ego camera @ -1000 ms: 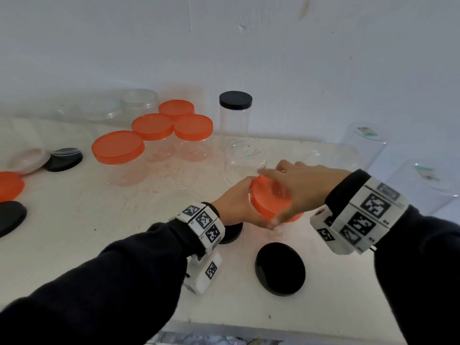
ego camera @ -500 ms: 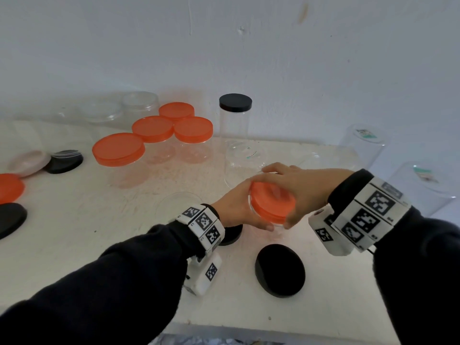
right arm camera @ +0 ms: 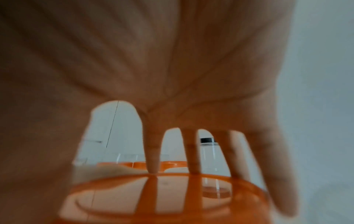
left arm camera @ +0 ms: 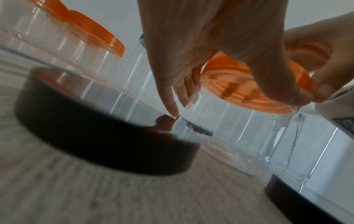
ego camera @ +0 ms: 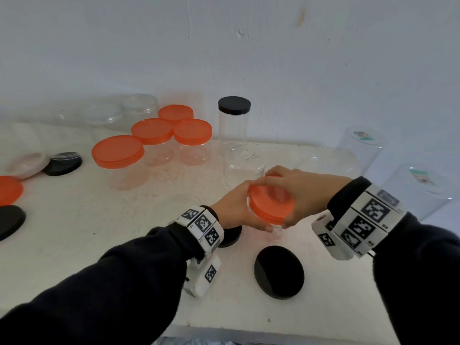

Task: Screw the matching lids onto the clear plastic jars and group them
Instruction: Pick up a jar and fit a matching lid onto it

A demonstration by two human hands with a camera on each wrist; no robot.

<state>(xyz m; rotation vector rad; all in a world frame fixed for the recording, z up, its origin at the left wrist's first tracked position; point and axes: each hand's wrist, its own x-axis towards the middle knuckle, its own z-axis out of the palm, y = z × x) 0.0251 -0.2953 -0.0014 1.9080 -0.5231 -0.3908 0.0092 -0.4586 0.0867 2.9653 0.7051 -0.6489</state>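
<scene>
Lying flat near the table's (ego camera: 74, 245) front edge, a black lid (ego camera: 278, 272) sits just in front of the hands. A second black lid (ego camera: 231, 236) is mostly hidden behind the left wrist in the head view; the left wrist view shows it (left arm camera: 107, 145) close up and blurred.

Behind these, the left hand (ego camera: 234, 211) wraps around the side of a clear jar (left arm camera: 239, 128), its thumb against the wall under the lid. From the head view the jar is almost entirely covered by both hands. The right hand (ego camera: 302, 192) spans the orange lid (ego camera: 271, 202) on that jar from above, fingers (right arm camera: 153, 159) spread and curled down over the rim, thumb on the near side. How far the lid is threaded on cannot be made out. The right wrist view is soft and mostly filled by the palm.

Toward the back edge, four orange-lidded jars (ego camera: 151, 131) stand clustered left of centre, with a tall black-lidded jar (ego camera: 234, 120) beside them. An upturned clear jar (ego camera: 245, 163) stands just behind the hands. Faint clear jars (ego camera: 139, 108) near the back left corner are hard to separate from the wall. At the left edge an orange lid (ego camera: 10, 190) and a black lid (ego camera: 11, 220) are cut off; a pale lid (ego camera: 26, 164) and a dark lid (ego camera: 63, 163) lie behind them. Two clear jars (ego camera: 361, 145) stand at the right edge, the nearer one partly behind the right sleeve.
</scene>
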